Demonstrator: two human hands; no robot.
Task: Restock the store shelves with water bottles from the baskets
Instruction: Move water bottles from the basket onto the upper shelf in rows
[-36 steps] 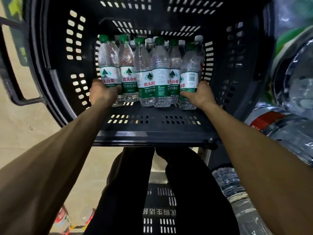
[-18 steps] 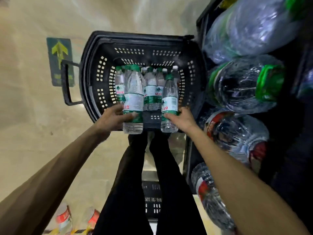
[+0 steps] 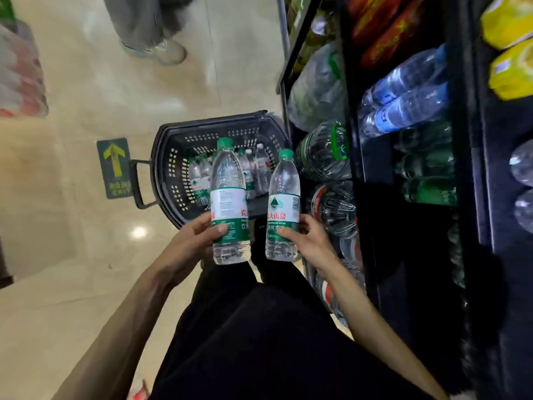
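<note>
My left hand (image 3: 192, 241) grips a green-capped water bottle (image 3: 228, 197) by its lower label, upright. In my right hand (image 3: 310, 241) is a second green-capped bottle (image 3: 283, 203), held upright the same way. Both bottles hang above the near rim of the black plastic basket (image 3: 170, 168), which stands on the floor with several more bottles (image 3: 253, 171) inside. The dark store shelves (image 3: 467, 168) rise on my right, with green-capped bottles (image 3: 427, 174) lying in one bay.
Large water jugs (image 3: 323, 151) fill the lowest shelf beside the basket. Blue-labelled bottles (image 3: 403, 96) and yellow packs (image 3: 510, 67) sit higher up. Another person's shoe (image 3: 164, 50) stands on the tiled floor beyond. A green arrow sticker (image 3: 114, 168) marks the floor left of the basket.
Both hands have lifted one bottle each out of the basket and drawn them up toward me. My head has risen, so the shelves now show on the right.
</note>
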